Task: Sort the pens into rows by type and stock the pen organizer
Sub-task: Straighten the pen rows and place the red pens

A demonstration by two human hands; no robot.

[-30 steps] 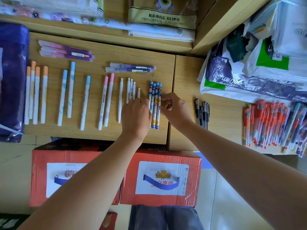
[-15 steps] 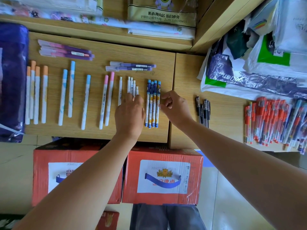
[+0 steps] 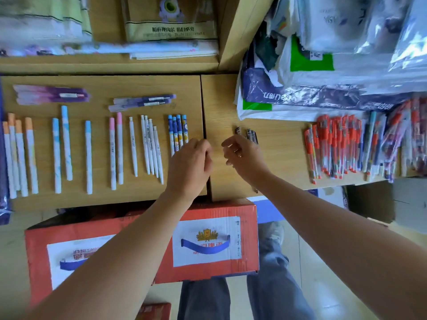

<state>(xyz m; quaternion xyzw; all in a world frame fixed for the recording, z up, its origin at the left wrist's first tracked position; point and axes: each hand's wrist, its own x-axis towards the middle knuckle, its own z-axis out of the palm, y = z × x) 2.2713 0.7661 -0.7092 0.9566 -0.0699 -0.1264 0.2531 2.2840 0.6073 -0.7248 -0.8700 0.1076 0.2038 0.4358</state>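
Pens lie sorted in rows on the wooden shelf: orange-capped pens, blue-capped pens, pink-capped pens, slim white pens and dark blue patterned pens. My left hand hovers over the lower ends of the patterned pens, fingers loosely curled, holding nothing. My right hand hangs over the black pens, fingers loosely curled and empty. No pen organizer is in view.
Purple pens and lilac pens lie crosswise at the back. A heap of red pens sits at the right, below plastic bags. Red cartons stand under the shelf's front edge.
Both hands have moved right. My left hand left the white pens and now covers the patterned pens' lower ends. My right hand went from those pens to above the black ones.
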